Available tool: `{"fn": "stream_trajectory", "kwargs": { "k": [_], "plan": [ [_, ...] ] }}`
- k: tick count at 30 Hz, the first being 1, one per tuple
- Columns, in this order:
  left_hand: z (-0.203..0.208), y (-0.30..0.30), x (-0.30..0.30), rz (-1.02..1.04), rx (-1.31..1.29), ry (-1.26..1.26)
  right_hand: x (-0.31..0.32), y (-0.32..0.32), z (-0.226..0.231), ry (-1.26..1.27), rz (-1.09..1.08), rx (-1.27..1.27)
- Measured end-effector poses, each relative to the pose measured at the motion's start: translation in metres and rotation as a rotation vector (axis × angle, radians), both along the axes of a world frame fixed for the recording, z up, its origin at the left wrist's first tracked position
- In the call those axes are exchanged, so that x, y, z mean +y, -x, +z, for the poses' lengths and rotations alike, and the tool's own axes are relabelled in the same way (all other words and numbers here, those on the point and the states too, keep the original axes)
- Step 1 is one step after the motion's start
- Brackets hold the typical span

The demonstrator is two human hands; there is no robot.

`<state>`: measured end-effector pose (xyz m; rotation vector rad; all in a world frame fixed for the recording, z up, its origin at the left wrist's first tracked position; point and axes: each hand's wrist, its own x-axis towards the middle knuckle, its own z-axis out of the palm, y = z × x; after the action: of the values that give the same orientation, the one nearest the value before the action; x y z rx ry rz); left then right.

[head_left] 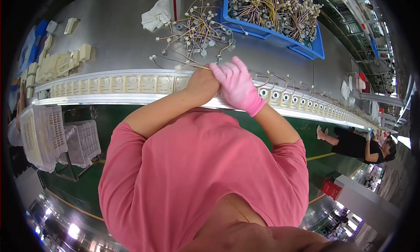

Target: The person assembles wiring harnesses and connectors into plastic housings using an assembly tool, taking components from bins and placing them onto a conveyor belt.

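Observation:
Both my hands meet over the metal rail [144, 99] in front of me. My bare left hand [203, 84] is closed, and thin wires [189, 63] with a white connector run to its fingers from the pile side. My right hand [236, 83], in a pink and white glove, touches it from the right with bent fingers; what they pinch, if anything, is hidden. Under and beside the hands, a row of cream plastic housings [146, 84] sits in the rail. Right of my hands, the housings [282, 97] carry round dark-centred parts with wires sticking up.
A loose pile of wire harnesses [199, 33] lies beyond my hands, near a white cloth [156, 15]. A blue bin [280, 34] full of harnesses stands far right of it. Cream parts [61, 64] lie at left above clear crates [43, 136]. Another person [361, 143] works farther right.

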<state>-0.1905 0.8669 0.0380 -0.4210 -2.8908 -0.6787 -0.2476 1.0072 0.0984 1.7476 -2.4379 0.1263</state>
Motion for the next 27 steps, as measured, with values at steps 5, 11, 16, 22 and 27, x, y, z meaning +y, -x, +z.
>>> {"fn": "stream_trajectory", "kwargs": {
  "k": [5,11,16,22,27],
  "plan": [
    [-0.002,-0.004,0.006,0.116,0.166,0.024,-0.001,0.0,0.015,0.106,-0.034,0.129],
    [0.003,-0.007,0.005,0.09,0.174,0.083,0.003,0.005,0.004,-0.022,0.088,0.128],
    [-0.008,-0.013,0.003,0.152,0.199,-0.017,0.006,0.016,-0.007,-0.378,-0.001,0.125],
    [-0.008,-0.016,0.002,0.141,0.247,-0.032,-0.006,0.013,0.0,-0.286,-0.066,-0.203],
    [-0.008,-0.014,-0.002,0.131,0.225,-0.21,0.001,0.009,-0.006,-0.351,-0.144,-0.281]
  ]
}}
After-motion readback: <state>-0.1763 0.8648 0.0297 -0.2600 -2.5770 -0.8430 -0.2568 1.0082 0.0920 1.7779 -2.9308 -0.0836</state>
